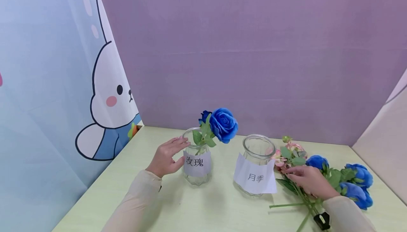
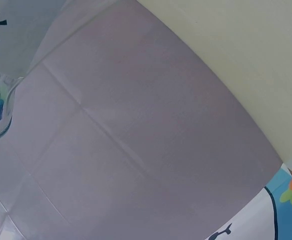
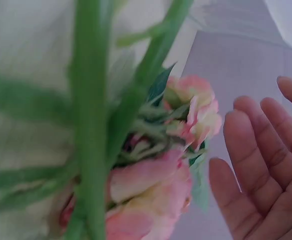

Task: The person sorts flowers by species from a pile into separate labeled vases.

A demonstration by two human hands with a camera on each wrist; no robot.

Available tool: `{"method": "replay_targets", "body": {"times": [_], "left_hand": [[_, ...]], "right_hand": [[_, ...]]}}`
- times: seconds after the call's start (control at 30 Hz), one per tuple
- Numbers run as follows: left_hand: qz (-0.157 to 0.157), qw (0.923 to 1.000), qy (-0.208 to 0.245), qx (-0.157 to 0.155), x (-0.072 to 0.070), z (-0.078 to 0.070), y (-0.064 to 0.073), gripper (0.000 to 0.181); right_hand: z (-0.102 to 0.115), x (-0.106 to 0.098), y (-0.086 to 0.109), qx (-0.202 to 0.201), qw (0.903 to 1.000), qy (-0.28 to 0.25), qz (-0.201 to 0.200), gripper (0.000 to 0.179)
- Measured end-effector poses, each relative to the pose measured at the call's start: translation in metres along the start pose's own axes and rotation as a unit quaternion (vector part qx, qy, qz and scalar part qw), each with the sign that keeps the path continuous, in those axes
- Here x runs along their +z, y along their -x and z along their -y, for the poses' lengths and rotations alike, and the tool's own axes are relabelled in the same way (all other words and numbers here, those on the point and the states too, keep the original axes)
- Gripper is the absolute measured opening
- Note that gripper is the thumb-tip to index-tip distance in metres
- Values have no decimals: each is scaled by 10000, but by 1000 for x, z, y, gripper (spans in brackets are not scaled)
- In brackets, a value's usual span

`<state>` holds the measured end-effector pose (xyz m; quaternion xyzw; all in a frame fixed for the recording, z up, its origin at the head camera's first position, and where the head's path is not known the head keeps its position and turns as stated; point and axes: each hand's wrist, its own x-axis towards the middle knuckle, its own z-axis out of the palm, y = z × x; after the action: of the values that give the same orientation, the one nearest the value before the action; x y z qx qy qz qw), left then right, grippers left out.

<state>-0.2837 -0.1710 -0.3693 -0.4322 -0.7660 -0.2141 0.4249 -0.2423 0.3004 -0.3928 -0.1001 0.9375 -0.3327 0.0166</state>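
My left hand [image 1: 166, 156] is beside a glass jar [image 1: 198, 179] with a white paper label, its straight fingers at the rim and thumb near the label. A blue rose [image 1: 224, 125] with green leaves stands in that jar, leaning right, with a smaller blue bloom behind it. My right hand [image 1: 313, 182] is over the bunch of flowers on the table, close to the pink flowers [image 1: 279, 160]. In the right wrist view its fingers [image 3: 246, 150] are loosely extended beside the pink blooms [image 3: 151, 195] and green stems [image 3: 91, 100], with nothing between them.
A second glass jar [image 1: 259, 159], also labelled, stands between the first jar and the bunch. Several blue roses [image 1: 356, 194] lie at the right. A black clip-like piece [image 1: 322, 221] is by the stems near the front. A purple cloth [image 1: 248, 59] hangs behind the table.
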Motion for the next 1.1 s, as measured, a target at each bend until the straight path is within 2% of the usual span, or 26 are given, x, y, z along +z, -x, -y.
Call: {"method": "replay_targets", "body": {"times": [0.17, 0.4, 0.53, 0.83, 1.1], "left_hand": [[-19, 10000, 5, 23, 1, 0, 1, 39], [-24, 10000, 44, 57, 1, 0, -1, 37], [-33, 10000, 60, 50, 0, -1, -2, 37], [-18, 10000, 65, 57, -1, -1, -2, 37], [52, 9999, 74, 101, -1, 0, -5, 37]], "right_hand": [[-13, -6, -1, 378, 9988, -197, -254, 41], [-27, -19, -2, 73, 9961, 278, -835, 47], [-31, -24, -4, 99, 9927, 527, -1078, 50], [-49, -39, -11, 77, 9914, 911, -937, 46], [-62, -47, -9, 543, 9886, 1067, -914, 48]]}}
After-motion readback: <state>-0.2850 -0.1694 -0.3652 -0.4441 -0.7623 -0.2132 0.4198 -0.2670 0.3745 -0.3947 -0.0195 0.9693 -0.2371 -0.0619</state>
